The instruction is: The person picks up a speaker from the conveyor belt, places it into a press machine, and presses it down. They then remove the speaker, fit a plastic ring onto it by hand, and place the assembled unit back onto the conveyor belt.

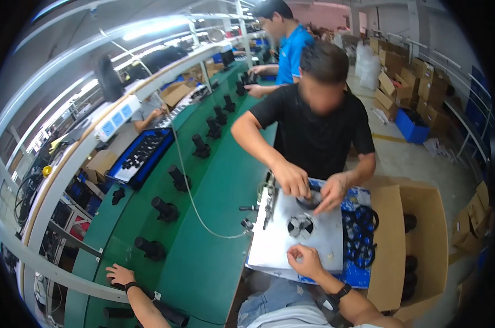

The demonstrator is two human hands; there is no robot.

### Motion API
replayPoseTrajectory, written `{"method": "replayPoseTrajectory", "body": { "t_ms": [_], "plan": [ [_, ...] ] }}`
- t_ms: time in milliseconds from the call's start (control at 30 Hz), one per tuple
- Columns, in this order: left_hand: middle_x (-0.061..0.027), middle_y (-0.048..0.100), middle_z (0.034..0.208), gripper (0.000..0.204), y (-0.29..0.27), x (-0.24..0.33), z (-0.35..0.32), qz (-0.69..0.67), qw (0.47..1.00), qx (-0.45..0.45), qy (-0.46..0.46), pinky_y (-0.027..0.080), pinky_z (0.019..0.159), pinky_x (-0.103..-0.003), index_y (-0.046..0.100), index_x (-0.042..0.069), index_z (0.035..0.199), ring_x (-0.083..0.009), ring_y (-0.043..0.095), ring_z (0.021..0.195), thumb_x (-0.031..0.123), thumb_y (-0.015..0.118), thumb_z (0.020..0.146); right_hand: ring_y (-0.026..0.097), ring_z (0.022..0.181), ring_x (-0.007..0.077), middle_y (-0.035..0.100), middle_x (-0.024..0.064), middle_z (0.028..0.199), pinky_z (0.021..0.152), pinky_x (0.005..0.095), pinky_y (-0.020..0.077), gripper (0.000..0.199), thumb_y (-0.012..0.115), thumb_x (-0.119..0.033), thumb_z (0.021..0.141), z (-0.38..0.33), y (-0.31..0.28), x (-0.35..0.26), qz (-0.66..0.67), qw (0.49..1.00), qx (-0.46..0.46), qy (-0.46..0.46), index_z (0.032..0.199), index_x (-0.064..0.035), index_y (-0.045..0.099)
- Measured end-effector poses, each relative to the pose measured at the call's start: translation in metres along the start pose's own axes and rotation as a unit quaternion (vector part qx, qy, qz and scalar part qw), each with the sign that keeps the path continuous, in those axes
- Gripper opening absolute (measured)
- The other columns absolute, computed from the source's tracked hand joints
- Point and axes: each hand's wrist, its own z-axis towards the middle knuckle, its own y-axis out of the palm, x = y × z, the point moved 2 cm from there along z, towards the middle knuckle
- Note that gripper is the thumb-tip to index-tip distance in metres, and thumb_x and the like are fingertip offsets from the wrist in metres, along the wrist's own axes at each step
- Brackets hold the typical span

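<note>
My left hand [120, 275] reaches over the green bench, its fingers apart and bent downward. Something dark shows under the fingertips, too little of it to name. Next to it stands a black cylindrical part with a flared base [150, 249]. Over the near edge of a white metal-topped fixture [324, 240] is my right hand [305, 261], thumb and forefinger curled together. Whatever lies between those fingers, if anything, is too small to make out. Just beyond it, a round opening holds metal jaws [300, 226]. Across the fixture, a co-worker's hands [313, 188] handle a dark round part.
Similar black parts [201, 146] line the green bench [214, 180]. Black rings [361, 235] lie on blue sheeting right of the fixture, beside an open carton [387, 240]. A blue tray [141, 156] holds small black pieces. A pale hose [190, 191] hangs across the bench.
</note>
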Motion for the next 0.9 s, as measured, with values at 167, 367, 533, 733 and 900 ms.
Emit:
{"method": "replayPoseTrajectory", "body": {
  "t_ms": [167, 367, 533, 733, 900],
  "plan": [
    [-0.0163, 0.028, 0.148, 0.06, 0.005, -0.006, 0.033, -0.03, 0.988, -0.115, -0.095, 0.045, 0.086, -0.065, 0.042, 0.009, 0.135, -0.0517, 0.031, 0.131, 0.024, 0.065, 0.081, 0.065, 0.06, 0.0154, 0.066, 0.0082, 0.07, 0.059, 0.0271, 0.0516, 0.01, 0.069, -0.007, 0.079, -0.001, 0.002, -0.004, -0.011, 1.0, 0.013, 0.014, 0.086, -0.001, 0.064],
    [-0.013, 0.047, 0.122, 0.037, 0.063, -0.002, 0.02, -0.038, 0.991, -0.127, -0.034, 0.047, 0.088, -0.039, 0.056, 0.013, 0.117, -0.0335, 0.049, 0.113, 0.021, 0.064, 0.081, 0.065, 0.062, 0.0127, 0.067, 0.0058, 0.07, 0.059, 0.024, 0.0485, 0.009, 0.069, -0.008, 0.079, -0.002, 0.005, -0.002, -0.024, 0.999, 0.029, 0.017, 0.085, -0.0014, 0.065],
    [-0.0182, 0.041, 0.127, 0.035, 0.009, 0.006, 0.026, -0.003, 0.996, -0.058, -0.062, 0.047, 0.082, -0.053, 0.054, 0.012, 0.116, -0.0442, 0.042, 0.118, 0.027, 0.059, 0.085, 0.065, 0.06, 0.0145, 0.067, 0.0076, 0.07, 0.058, 0.0255, 0.0504, 0.007, 0.068, -0.005, 0.079, -0.004, -0.014, 0.0, -0.034, 0.999, 0.024, 0.012, 0.084, -0.0006, 0.064],
    [-0.0217, 0.043, 0.138, 0.05, 0.054, -0.057, 0.035, -0.059, 0.969, -0.183, -0.154, 0.043, 0.087, -0.064, 0.057, 0.014, 0.129, -0.0493, 0.041, 0.125, 0.043, 0.051, 0.089, 0.063, 0.061, 0.0133, 0.065, 0.007, 0.069, 0.057, 0.0252, 0.0488, 0.007, 0.068, -0.005, 0.079, 0.002, 0.021, 0.011, -0.043, 0.999, -0.015, -0.005, 0.083, -0.0011, 0.064],
    [-0.0181, 0.054, 0.13, 0.038, -0.033, 0.061, 0.024, -0.15, 0.97, -0.192, -0.019, 0.041, 0.093, -0.064, 0.068, 0.014, 0.114, -0.0469, 0.049, 0.121, 0.034, 0.056, 0.084, 0.053, 0.064, 0.0091, 0.058, 0.0023, 0.072, 0.058, 0.0219, 0.042, 0.006, 0.061, -0.007, 0.086, 0.01, -0.006, 0.003, -0.078, 0.992, 0.042, 0.093, 0.089, -0.0011, 0.06]
  ]
}}
